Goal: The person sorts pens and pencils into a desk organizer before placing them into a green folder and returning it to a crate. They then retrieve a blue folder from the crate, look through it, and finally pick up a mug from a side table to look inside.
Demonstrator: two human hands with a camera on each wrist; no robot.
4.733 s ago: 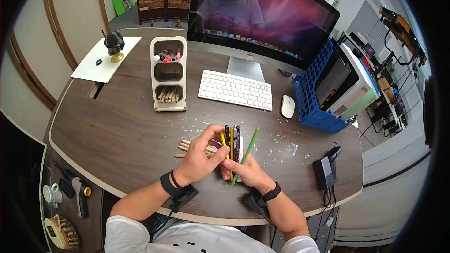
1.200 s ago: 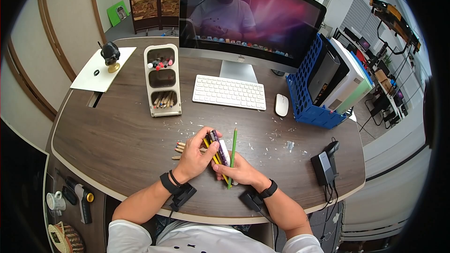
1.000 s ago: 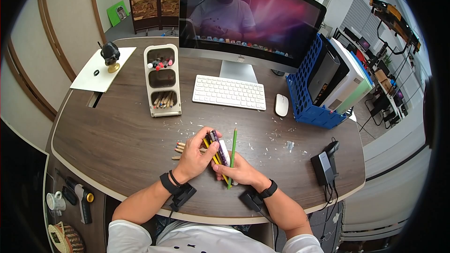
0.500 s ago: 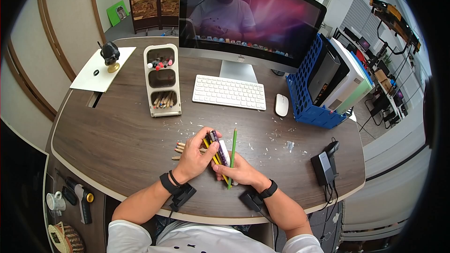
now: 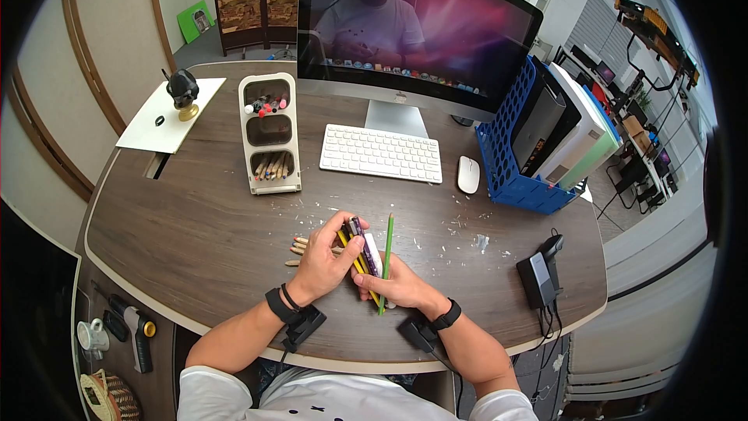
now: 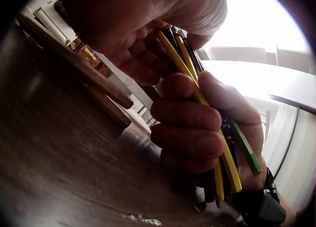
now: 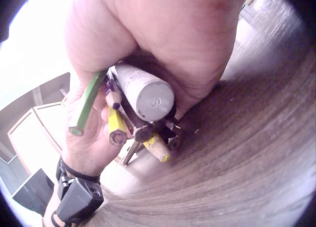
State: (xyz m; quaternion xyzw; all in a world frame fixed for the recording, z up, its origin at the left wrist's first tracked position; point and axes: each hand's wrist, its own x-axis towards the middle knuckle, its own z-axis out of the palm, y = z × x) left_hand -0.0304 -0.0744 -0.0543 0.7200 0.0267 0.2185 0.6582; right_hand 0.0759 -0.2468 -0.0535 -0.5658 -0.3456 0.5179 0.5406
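Observation:
Both hands are around one bundle of pencils above the near part of the desk. My right hand [image 5: 401, 284] grips its lower part, fingers curled round it. The left hand [image 5: 321, 267] holds the upper ends between thumb and fingers. In the bundle are yellow pencils [image 6: 228, 163], dark ones and a thick white marker-like stick [image 7: 154, 98] with a round end. A green pencil [image 5: 389, 238] stands apart from the others at the right hand's thumb side. Several wooden pencils [image 5: 293, 263] lie on the desk, partly hidden behind the left hand.
A beige three-compartment organizer [image 5: 246, 136] holds markers on top and pencils at the bottom. Behind are a white keyboard [image 5: 380, 154], a mouse [image 5: 468, 175] and a monitor [image 5: 436, 23]. A blue file rack [image 5: 530, 196] and black adapter [image 5: 536, 284] stand right. White scraps [image 5: 417, 243] litter the desk.
Since the earliest frame, the bundle has tilted leftward at its top and the green pencil has turned more upright. The view has shifted slightly. Over the last second the hands stay still.

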